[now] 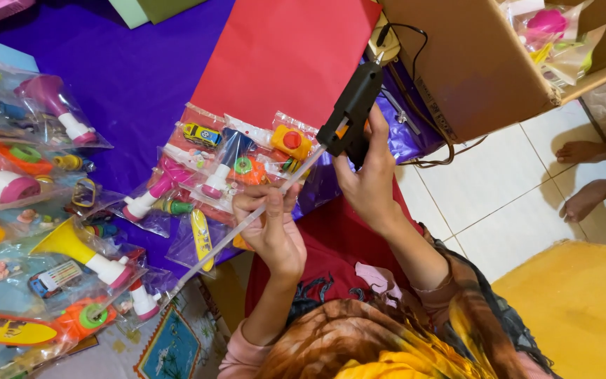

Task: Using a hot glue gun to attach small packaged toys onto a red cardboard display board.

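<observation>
The person is working with a black glue gun (351,112) and a long clear glue stick (247,223), and the loading looks only partly done: the stick's upper end is sitting at the back of the gun, while most of its length is hanging out behind, slanting down to the lower left over the toy packets (233,165). Judging from that, pushing the stick further in is what is left, and no glue is showing at the gun's far end, which is pointing up toward the cardboard box (471,63). The right hand (369,179) is wrapping closed around the gun's handle, holding it up above the lap. The left hand (271,228) is curling closed around the stick near its middle, fingers pinching it. The gun is looking matte black with an orange spot near the trigger, and its dark cord (415,49) is running up toward a socket strip (381,43) by the box. The stick is looking thin, straight and translucent. Around the hands, packets of bright plastic toys are lying in clear bags on purple cloth (135,77) and a red sheet (282,56). Another person's bare feet (583,175) are resting on the white tile floor (499,189) at the right, well apart from the hands.
</observation>
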